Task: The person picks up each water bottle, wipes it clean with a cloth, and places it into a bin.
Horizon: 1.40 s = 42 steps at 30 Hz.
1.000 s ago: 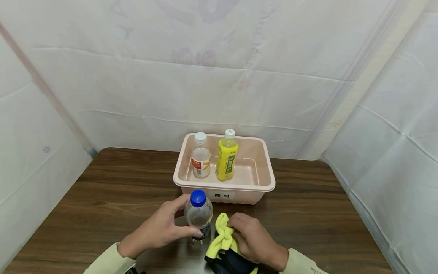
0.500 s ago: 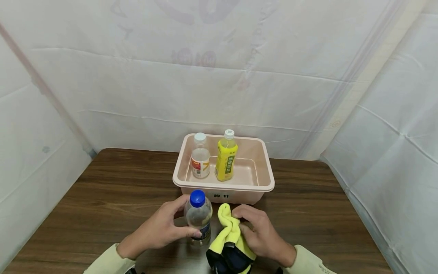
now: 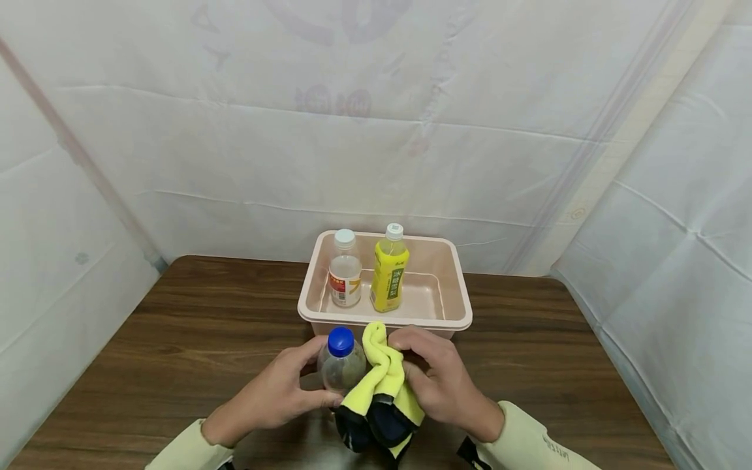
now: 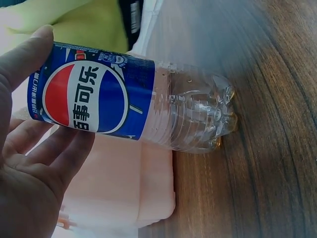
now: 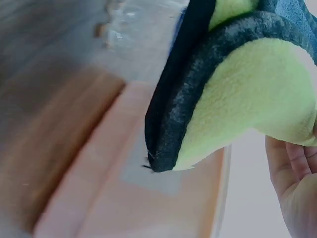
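A clear plastic soda bottle [image 3: 343, 372] with a blue cap stands upright on the table, its base against the wood in the left wrist view. My left hand [image 3: 288, 385] grips it around the blue label [image 4: 94, 91], thumb on one side and fingers on the other. Just to the right, my right hand [image 3: 443, 378] pinches a folded yellow cloth [image 3: 384, 365] with dark edging near its top. The cloth hangs down in front of the bottle's right side and covers its lower part in the head view. In the right wrist view, the cloth [image 5: 247, 89] hangs from the fingers.
Behind the hands sits a pale pink bin [image 3: 464, 313], close to the bottle. Inside it stand a clear bottle with a white cap [image 3: 344, 267] and a yellow-labelled bottle [image 3: 389, 274]. White sheeting [image 3: 376, 163] hangs behind the wooden table [image 3: 223, 313].
My right hand has raised the cloth and brought it forward and left, so it now overlaps the bottle and the bin's front. The left hand and bottle have stayed in place.
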Motion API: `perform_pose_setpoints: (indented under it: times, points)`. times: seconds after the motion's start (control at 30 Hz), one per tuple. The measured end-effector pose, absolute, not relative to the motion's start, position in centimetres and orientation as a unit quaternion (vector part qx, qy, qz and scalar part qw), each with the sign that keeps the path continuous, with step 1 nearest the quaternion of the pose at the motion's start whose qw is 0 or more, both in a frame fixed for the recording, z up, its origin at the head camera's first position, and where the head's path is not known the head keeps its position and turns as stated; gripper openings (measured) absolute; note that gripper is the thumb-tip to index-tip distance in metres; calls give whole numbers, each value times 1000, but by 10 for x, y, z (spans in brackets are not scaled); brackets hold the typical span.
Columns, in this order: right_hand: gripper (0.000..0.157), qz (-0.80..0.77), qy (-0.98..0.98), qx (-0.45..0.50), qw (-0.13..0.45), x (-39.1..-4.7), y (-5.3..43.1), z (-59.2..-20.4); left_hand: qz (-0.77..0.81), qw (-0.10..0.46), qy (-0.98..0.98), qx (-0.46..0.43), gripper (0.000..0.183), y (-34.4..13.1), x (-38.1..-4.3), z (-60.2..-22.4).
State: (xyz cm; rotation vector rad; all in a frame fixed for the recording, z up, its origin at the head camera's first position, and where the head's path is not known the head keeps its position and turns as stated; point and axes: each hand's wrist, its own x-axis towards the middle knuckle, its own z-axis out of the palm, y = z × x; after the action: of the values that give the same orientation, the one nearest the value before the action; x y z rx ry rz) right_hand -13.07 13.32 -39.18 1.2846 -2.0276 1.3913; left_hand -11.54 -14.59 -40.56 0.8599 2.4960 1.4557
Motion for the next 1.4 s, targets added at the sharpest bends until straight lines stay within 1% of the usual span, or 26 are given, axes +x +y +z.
perform_pose_setpoints:
  times: [0.2,0.4,0.5,0.6,0.73,0.83,0.9,1.0,1.07,1.27,1.33,1.4]
  points:
    - [34,496,-704,470,193,-134,118,-380,473,68,836,269,64,-147,-115,-405]
    - [34,491,-723,442,200,-132,111,-379,463,60,844,265,62,-147,-115,-404]
    - [29,480,-741,430,190,-130,110,-381,468,65,839,271,63,-148,-114,-404]
    - [26,467,-766,412,161,-126,112,-382,470,70,836,274,63,-148,-114,-404]
    - [34,437,-801,388,129,-121,115,-382,464,71,840,274,62,-147,-114,-403]
    - [37,412,-820,382,110,-118,116,-380,466,71,838,276,63,-147,-113,-403]
    - [39,407,-828,375,84,-115,117,-378,467,71,836,278,62,-147,-113,-403]
    - [46,401,-836,371,62,-112,116,-377,463,70,838,281,62,-147,-113,-402]
    - [51,397,-836,372,67,-111,116,-378,455,64,842,282,62,-147,-113,-402]
    - [53,379,-827,395,126,-115,116,-384,442,46,849,287,61,-147,-112,-403]
    - [54,380,-824,401,131,-116,117,-388,447,46,845,290,61,-147,-112,-403]
    - [56,383,-823,401,123,-117,118,-391,452,49,842,291,62,-147,-112,-403]
